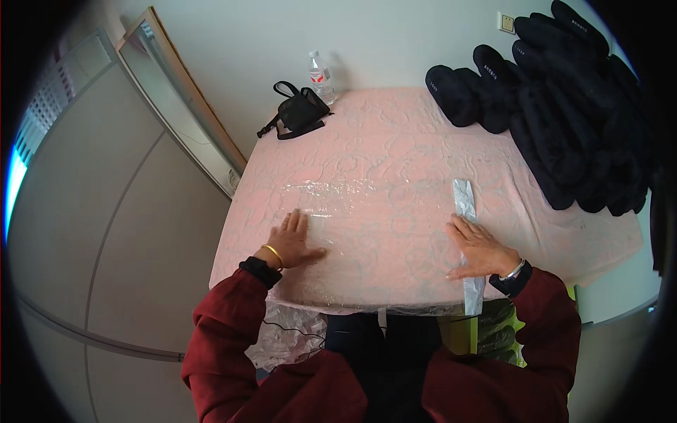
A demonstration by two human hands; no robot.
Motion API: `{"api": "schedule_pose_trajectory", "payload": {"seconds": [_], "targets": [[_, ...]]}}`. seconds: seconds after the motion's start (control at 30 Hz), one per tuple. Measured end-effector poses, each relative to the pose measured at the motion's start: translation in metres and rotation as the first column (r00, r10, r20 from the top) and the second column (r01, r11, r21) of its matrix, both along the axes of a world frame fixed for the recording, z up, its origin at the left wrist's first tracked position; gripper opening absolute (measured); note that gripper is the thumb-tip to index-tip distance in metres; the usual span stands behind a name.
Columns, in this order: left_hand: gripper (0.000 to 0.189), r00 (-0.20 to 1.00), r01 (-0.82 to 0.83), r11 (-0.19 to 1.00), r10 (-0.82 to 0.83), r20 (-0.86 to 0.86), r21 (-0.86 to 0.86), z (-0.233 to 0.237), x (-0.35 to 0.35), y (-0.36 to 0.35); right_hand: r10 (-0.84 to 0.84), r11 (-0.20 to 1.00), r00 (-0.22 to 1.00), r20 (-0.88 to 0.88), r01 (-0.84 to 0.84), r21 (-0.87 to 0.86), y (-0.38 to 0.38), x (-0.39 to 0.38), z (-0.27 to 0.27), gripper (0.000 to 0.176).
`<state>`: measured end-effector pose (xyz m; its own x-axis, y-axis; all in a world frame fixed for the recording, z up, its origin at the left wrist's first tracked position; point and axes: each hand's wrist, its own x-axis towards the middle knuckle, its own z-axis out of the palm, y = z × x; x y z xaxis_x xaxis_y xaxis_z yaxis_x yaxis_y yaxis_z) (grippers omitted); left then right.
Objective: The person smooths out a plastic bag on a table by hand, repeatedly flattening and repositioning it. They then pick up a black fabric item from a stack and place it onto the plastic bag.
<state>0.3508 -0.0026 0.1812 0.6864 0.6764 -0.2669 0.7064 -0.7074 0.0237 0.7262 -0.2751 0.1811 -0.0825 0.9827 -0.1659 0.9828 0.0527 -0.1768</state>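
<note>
A clear plastic sheet [381,240] lies spread over the pink cloth of the table [388,127], its surface glinting and its near edge reaching the table's front. My left hand [293,238] rests flat on the sheet's left part, fingers spread and pointing away from me. On the right, my right hand [481,248] is laid flat with fingers apart, across a long whitish strip [463,196]. The strip runs front to back, and its near end hangs at the table edge. Part of its middle is hidden under the right hand.
Dark padded items [564,120] are heaped at the back right. A black strapped bag [302,111] and a water bottle [321,77] stand at the back left. Left of the table are a leaning mirror [176,92] and grey panels [99,190]. Crumpled clear plastic [296,335] lies below the front edge.
</note>
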Motion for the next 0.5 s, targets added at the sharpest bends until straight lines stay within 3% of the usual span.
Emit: {"api": "schedule_pose_trajectory", "payload": {"seconds": [0.17,0.23,0.27,0.3,0.4,0.5], "targets": [[0.096,0.999,0.013,1.0,-0.013,0.039,0.002,0.005,-0.009,0.044,0.029,0.978,1.0,-0.01,-0.027,0.206,-0.006,-0.008,0.003,0.105],[0.09,0.972,-0.086,0.989,0.058,-0.227,-0.117,0.04,0.02,0.057,0.041,0.959,0.999,0.007,-0.042,0.281,-0.007,-0.023,0.015,0.103],[0.087,0.931,-0.15,0.974,0.081,-0.357,-0.169,0.051,0.026,0.061,0.161,0.934,0.986,-0.033,-0.141,0.328,-0.01,-0.039,0.022,0.099],[0.087,0.934,-0.145,0.976,0.082,-0.347,-0.161,0.046,0.029,0.069,0.278,0.898,0.958,-0.069,-0.234,0.374,-0.013,-0.057,0.023,0.095],[0.095,0.986,0.12,0.986,-0.132,0.101,0.119,-0.002,0.042,0.107,0.379,0.879,0.918,-0.118,-0.316,0.358,-0.024,-0.102,0.005,0.081],[0.1,0.997,0.056,0.998,-0.056,0.055,0.012,-0.001,0.057,0.117,0.359,0.872,0.93,-0.08,-0.304,0.383,-0.034,-0.113,-0.011,0.066]]}}
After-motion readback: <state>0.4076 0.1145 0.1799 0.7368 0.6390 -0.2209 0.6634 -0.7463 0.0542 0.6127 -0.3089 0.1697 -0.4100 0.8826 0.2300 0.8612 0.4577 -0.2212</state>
